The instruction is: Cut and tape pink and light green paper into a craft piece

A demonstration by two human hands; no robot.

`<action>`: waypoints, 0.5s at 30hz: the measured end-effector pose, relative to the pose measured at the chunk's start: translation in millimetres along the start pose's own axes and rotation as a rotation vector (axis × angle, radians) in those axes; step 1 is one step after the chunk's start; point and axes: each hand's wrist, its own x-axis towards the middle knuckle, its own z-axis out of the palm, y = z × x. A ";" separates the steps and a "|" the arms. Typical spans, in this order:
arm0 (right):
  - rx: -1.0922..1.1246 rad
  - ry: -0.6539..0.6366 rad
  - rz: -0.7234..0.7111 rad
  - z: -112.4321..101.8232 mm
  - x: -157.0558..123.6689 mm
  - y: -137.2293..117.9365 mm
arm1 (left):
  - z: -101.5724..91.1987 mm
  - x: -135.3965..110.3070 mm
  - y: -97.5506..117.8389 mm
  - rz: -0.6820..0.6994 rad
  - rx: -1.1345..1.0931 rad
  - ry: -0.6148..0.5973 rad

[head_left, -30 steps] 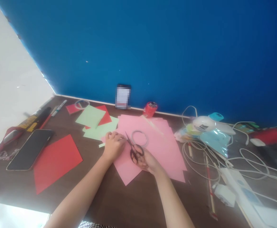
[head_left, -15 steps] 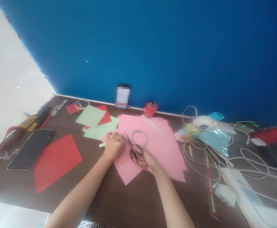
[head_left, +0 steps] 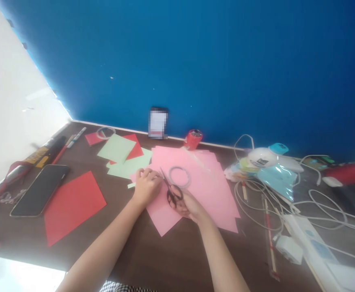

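My right hand (head_left: 189, 207) holds a pair of dark-handled scissors (head_left: 174, 194), palm turned up and fingers in the loops. The blades point away and slightly left, near the fingers of my left hand (head_left: 147, 184). That hand rests on the left part of a stack of pink paper (head_left: 209, 178), its fingers curled in. Whatever lies under those fingers is hidden. A narrow pale green strip (head_left: 131, 185) shows just left of this hand. On the pink paper, beyond the scissors, lies a thin grey ring (head_left: 179, 177).
Green sheets (head_left: 116, 148) and red paper lie left of the pink stack. Nearer are a red sheet (head_left: 74, 209) and a phone (head_left: 40, 190). A red tape roll (head_left: 193, 140) stands by the blue wall. Loose cables and a white power strip (head_left: 309, 243) fill the right side.
The view has shifted very slightly. Both hands and the scissors stay in nearly the same place.
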 end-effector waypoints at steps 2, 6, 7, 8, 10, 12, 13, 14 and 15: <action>-0.002 0.004 -0.005 -0.1 0.1 0.4 | 0.2 -0.2 0.0 -0.007 -0.001 0.001; -0.007 0.011 -0.008 -0.2 0.3 1.4 | 0.5 -0.2 -0.1 -0.010 0.007 -0.001; -0.008 0.014 -0.007 0.2 0.2 1.2 | 0.5 -0.2 -0.1 -0.010 0.006 -0.003; -0.009 0.019 -0.007 0.7 -0.1 0.7 | 0.6 -0.1 -0.1 -0.009 0.004 -0.006; -0.014 0.022 -0.011 2.1 -1.0 -1.0 | 0.8 -0.2 -0.1 -0.010 -0.006 -0.015; -0.026 0.023 -0.012 3.8 -2.2 -3.0 | 1.1 -0.4 -0.2 -0.016 -0.016 -0.020; -0.031 0.023 -0.012 4.5 -2.8 -3.8 | 1.2 -0.5 -0.3 -0.019 -0.019 -0.021; -0.035 0.021 -0.011 5.1 -3.3 -4.4 | 1.3 -0.6 -0.3 -0.022 -0.021 -0.021; -0.038 0.022 -0.011 5.5 -3.7 -4.6 | 1.3 -0.7 -0.4 -0.024 -0.023 -0.022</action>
